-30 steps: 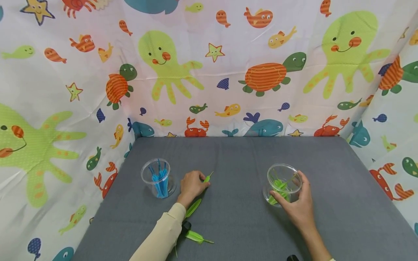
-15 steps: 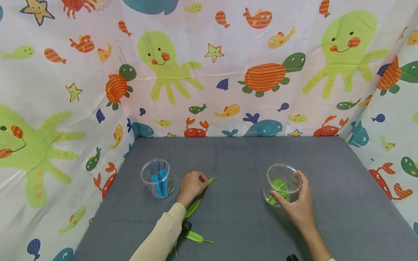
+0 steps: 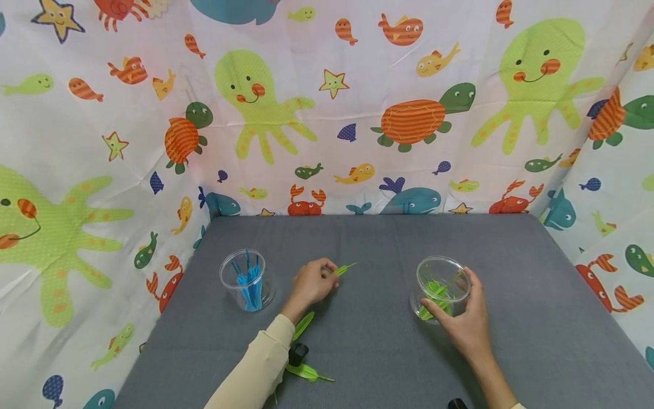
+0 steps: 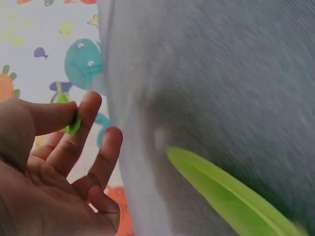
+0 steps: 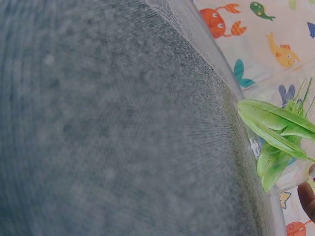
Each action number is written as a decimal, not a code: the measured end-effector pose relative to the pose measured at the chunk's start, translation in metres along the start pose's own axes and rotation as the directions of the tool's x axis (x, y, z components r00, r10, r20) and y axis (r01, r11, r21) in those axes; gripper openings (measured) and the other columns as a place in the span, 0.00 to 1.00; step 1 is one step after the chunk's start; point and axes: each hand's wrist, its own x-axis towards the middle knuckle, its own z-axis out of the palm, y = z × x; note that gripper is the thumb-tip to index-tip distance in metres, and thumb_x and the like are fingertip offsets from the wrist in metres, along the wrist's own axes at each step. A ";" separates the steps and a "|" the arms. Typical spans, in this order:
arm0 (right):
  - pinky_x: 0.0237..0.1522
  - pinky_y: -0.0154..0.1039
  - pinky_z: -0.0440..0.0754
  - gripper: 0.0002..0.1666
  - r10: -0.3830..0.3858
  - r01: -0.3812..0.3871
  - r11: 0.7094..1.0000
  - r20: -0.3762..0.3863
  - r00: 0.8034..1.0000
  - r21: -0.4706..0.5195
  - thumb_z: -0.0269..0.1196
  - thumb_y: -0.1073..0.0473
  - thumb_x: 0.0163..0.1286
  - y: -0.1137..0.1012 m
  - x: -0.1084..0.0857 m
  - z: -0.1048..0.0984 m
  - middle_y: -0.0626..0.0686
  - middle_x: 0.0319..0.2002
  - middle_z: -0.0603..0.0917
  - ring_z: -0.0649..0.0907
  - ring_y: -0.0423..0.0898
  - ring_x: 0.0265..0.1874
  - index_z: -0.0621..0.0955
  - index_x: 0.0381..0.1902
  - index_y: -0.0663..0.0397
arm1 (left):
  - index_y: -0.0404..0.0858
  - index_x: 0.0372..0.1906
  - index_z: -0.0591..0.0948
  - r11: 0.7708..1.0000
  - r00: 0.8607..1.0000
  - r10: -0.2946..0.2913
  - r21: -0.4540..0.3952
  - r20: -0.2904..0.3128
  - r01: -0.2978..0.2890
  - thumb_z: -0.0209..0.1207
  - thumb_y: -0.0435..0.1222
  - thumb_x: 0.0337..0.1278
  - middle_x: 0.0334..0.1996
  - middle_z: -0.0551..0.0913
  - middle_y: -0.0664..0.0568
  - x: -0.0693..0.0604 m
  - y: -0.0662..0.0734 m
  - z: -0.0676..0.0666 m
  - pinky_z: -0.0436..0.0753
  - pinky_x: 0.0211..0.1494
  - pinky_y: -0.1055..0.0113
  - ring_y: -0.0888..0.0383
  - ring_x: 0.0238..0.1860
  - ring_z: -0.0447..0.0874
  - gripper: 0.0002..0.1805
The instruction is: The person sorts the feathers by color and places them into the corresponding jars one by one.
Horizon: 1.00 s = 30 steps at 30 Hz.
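Note:
In the head view my left hand [image 3: 313, 285] pinches a small green feather [image 3: 344, 270] between thumb and index finger, just above the table. The left wrist view shows that pinched feather [image 4: 73, 125] nearly end-on, the other fingers loosely bent. My right hand [image 3: 471, 326] grips a clear plastic cup [image 3: 443, 258] by its side, thumb in front and fingers behind. Several green feathers [image 3: 435, 292] lie inside this cup, and they fill the right edge of the right wrist view. Only a fingertip [image 5: 307, 199] of the right hand shows there.
To the left stands another clear cup [image 3: 267, 296] holding several blue feathers [image 3: 251, 291]. Loose green feathers lie near my left forearm: one feather [image 3: 304, 325] beside the wrist, another feather [image 3: 307, 372] nearer me, partly hidden. A sea-animal curtain [image 3: 347, 62] borders the grey table [image 3: 373, 352].
My left hand has moved slightly right and away from me with the pinched feather, whose quill swung from pointing away toward the right. The right hand and its cup have stayed put.

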 end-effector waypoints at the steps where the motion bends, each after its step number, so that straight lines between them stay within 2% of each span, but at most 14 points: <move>1: 0.63 0.65 0.67 0.70 0.001 -0.001 1.000 0.001 1.000 0.001 0.84 0.59 0.46 0.000 0.000 0.000 0.62 0.72 0.69 0.71 0.61 0.71 0.56 0.81 0.45 | 0.48 0.43 0.84 1.000 1.000 0.005 -0.031 0.012 -0.005 0.63 0.40 0.67 0.25 0.89 0.62 0.000 0.003 0.000 0.71 0.57 0.44 0.62 0.24 0.81 0.04; 4: 0.62 0.63 0.67 0.70 0.003 -0.003 1.000 0.002 1.000 0.000 0.84 0.59 0.46 0.000 0.000 0.000 0.61 0.72 0.69 0.71 0.60 0.71 0.56 0.81 0.46 | 0.46 0.46 0.82 0.992 0.999 0.033 -0.127 0.037 -0.028 0.61 0.40 0.70 0.29 0.91 0.62 0.000 0.013 0.001 0.63 0.67 0.37 0.63 0.31 0.82 0.05; 5: 0.62 0.63 0.67 0.70 0.002 -0.002 1.000 0.002 1.000 -0.001 0.84 0.59 0.46 0.000 0.000 0.000 0.61 0.72 0.69 0.71 0.60 0.71 0.56 0.80 0.46 | 0.47 0.46 0.81 0.987 0.998 0.037 -0.158 0.045 -0.030 0.60 0.41 0.71 0.31 0.91 0.62 0.000 0.016 0.001 0.63 0.66 0.39 0.63 0.31 0.81 0.05; 7: 0.62 0.63 0.68 0.70 -0.001 0.001 1.000 0.002 1.000 -0.006 0.84 0.59 0.46 0.000 0.000 0.000 0.61 0.72 0.69 0.71 0.60 0.71 0.56 0.80 0.47 | 0.46 0.47 0.79 0.970 0.997 0.052 -0.239 0.058 -0.037 0.59 0.41 0.73 0.33 0.92 0.61 0.000 0.022 0.002 0.69 0.57 0.46 0.62 0.30 0.76 0.05; 9: 0.62 0.64 0.68 0.70 -0.005 0.005 1.000 0.003 1.000 -0.012 0.84 0.58 0.46 0.001 0.000 0.000 0.62 0.72 0.69 0.71 0.61 0.71 0.56 0.81 0.46 | 0.46 0.47 0.78 0.947 0.996 0.062 -0.318 0.069 -0.037 0.58 0.41 0.73 0.36 0.92 0.60 0.001 0.029 0.004 0.70 0.44 0.56 0.60 0.27 0.68 0.05; 11: 0.62 0.65 0.68 0.69 -0.010 0.010 1.000 0.003 1.000 -0.016 0.84 0.58 0.46 0.001 -0.001 0.000 0.62 0.72 0.68 0.70 0.62 0.71 0.56 0.81 0.46 | 0.45 0.47 0.78 0.921 0.994 0.077 -0.387 0.076 -0.042 0.59 0.40 0.73 0.38 0.92 0.58 0.001 0.036 0.006 0.63 0.30 0.63 0.57 0.24 0.62 0.05; 12: 0.61 0.65 0.68 0.70 -0.012 0.012 1.000 0.003 1.000 -0.017 0.84 0.58 0.47 0.001 -0.001 0.000 0.62 0.72 0.68 0.70 0.62 0.71 0.56 0.81 0.45 | 0.44 0.47 0.77 0.907 0.993 0.086 -0.417 0.077 -0.047 0.59 0.39 0.73 0.39 0.93 0.56 0.002 0.039 0.007 0.61 0.27 0.65 0.57 0.24 0.61 0.05; 14: 0.61 0.65 0.68 0.70 -0.012 0.012 1.000 0.002 1.000 -0.015 0.84 0.58 0.46 0.002 -0.001 0.000 0.61 0.72 0.68 0.71 0.61 0.71 0.56 0.81 0.45 | 0.43 0.46 0.77 0.887 0.992 0.104 -0.458 0.074 -0.059 0.60 0.38 0.72 0.40 0.93 0.53 0.002 0.046 0.010 0.58 0.23 0.68 0.58 0.21 0.59 0.05; 15: 0.61 0.64 0.68 0.70 -0.013 0.013 1.000 0.000 1.000 -0.013 0.84 0.59 0.46 0.002 -0.001 0.000 0.61 0.72 0.69 0.71 0.60 0.70 0.56 0.81 0.45 | 0.42 0.46 0.77 0.879 0.991 0.114 -0.472 0.071 -0.068 0.60 0.37 0.71 0.40 0.93 0.52 0.002 0.050 0.012 0.57 0.23 0.69 0.60 0.22 0.63 0.05; 21: 0.61 0.65 0.68 0.69 -0.013 0.013 1.000 -0.002 1.000 -0.008 0.84 0.59 0.46 0.002 -0.001 0.000 0.61 0.72 0.69 0.71 0.60 0.70 0.56 0.80 0.47 | 0.42 0.44 0.76 0.845 0.986 0.160 -0.524 0.052 -0.109 0.61 0.36 0.71 0.41 0.93 0.50 0.002 0.068 0.024 0.56 0.21 0.70 0.61 0.20 0.62 0.05; 23: 0.61 0.66 0.68 0.69 -0.011 0.011 1.000 0.001 1.000 -0.007 0.84 0.59 0.46 0.003 -0.001 0.000 0.62 0.72 0.68 0.71 0.62 0.70 0.56 0.80 0.48 | 0.43 0.45 0.77 0.837 0.984 0.175 -0.533 0.044 -0.125 0.61 0.36 0.71 0.41 0.92 0.50 0.002 0.073 0.029 0.55 0.21 0.70 0.60 0.18 0.56 0.05; 25: 0.62 0.67 0.67 0.69 -0.009 0.009 1.000 0.000 1.000 -0.009 0.84 0.59 0.46 0.004 -0.001 0.001 0.63 0.72 0.68 0.70 0.62 0.70 0.55 0.80 0.48 | 0.44 0.46 0.77 0.832 0.981 0.191 -0.536 0.038 -0.142 0.61 0.37 0.71 0.41 0.92 0.50 0.002 0.077 0.033 0.56 0.22 0.69 0.60 0.18 0.58 0.05; 26: 0.62 0.68 0.67 0.69 -0.010 0.010 1.000 0.000 1.000 -0.010 0.84 0.59 0.46 0.004 -0.001 0.001 0.63 0.72 0.68 0.70 0.62 0.70 0.55 0.80 0.49 | 0.45 0.47 0.77 0.832 0.980 0.198 -0.534 0.034 -0.150 0.61 0.37 0.71 0.41 0.92 0.51 0.002 0.080 0.035 0.57 0.24 0.69 0.61 0.20 0.62 0.06; 30: 0.62 0.69 0.67 0.70 -0.017 0.017 1.000 -0.004 1.000 -0.009 0.84 0.59 0.46 0.005 -0.001 0.001 0.64 0.71 0.69 0.71 0.63 0.70 0.55 0.81 0.46 | 0.46 0.48 0.78 0.834 0.977 0.212 -0.525 0.024 -0.168 0.61 0.38 0.71 0.40 0.93 0.53 0.002 0.089 0.041 0.64 0.34 0.67 0.64 0.35 0.80 0.06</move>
